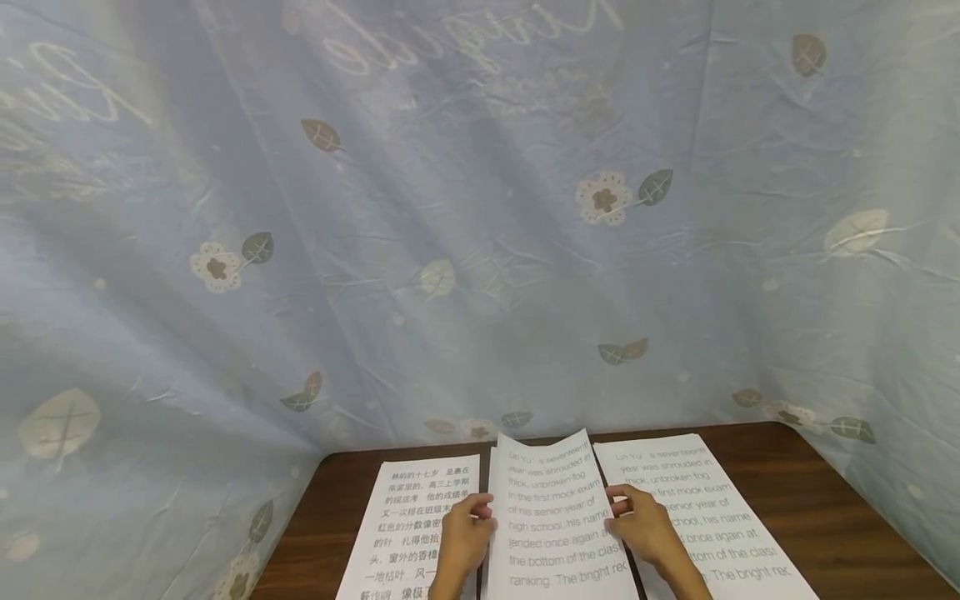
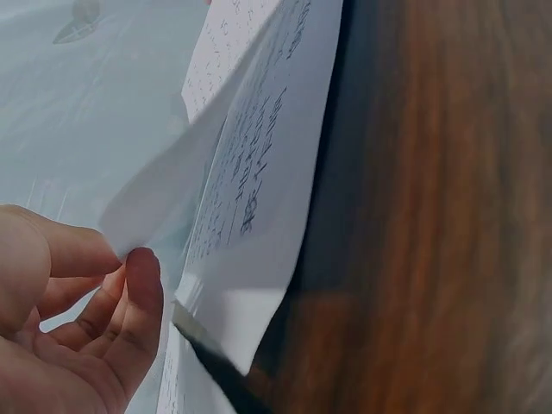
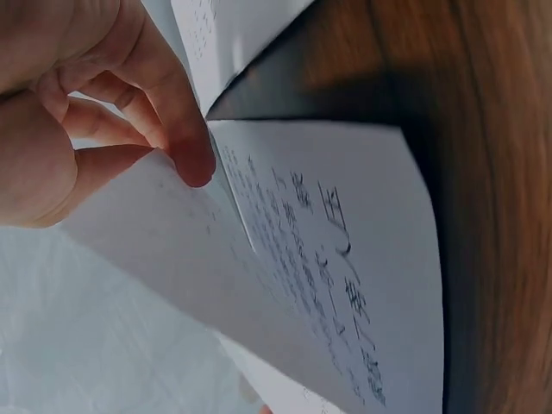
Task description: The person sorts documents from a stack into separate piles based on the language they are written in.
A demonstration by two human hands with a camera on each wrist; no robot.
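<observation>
A white sheet of paper (image 1: 551, 521) with large English print stands between my hands, its upper corners curling up. My left hand (image 1: 467, 533) pinches its left edge between thumb and fingers. On the opposite edge, my right hand (image 1: 643, 525) has the same sheet between thumb and index finger. In the right wrist view the raised sheet (image 3: 198, 254) slants above another printed page (image 3: 379, 216) with Chinese characters. The left wrist view likewise shows the sheet's edge (image 2: 159, 194) lifted off the page below (image 2: 263, 259).
To the left lies a page of Chinese text (image 1: 408, 500), partly behind my left hand. Another English page (image 1: 738, 533) lies on the right, beneath my right forearm. All rest on a dark brown wooden table (image 1: 795, 475), with a pale blue patterned cloth (image 1: 495, 317) hanging behind.
</observation>
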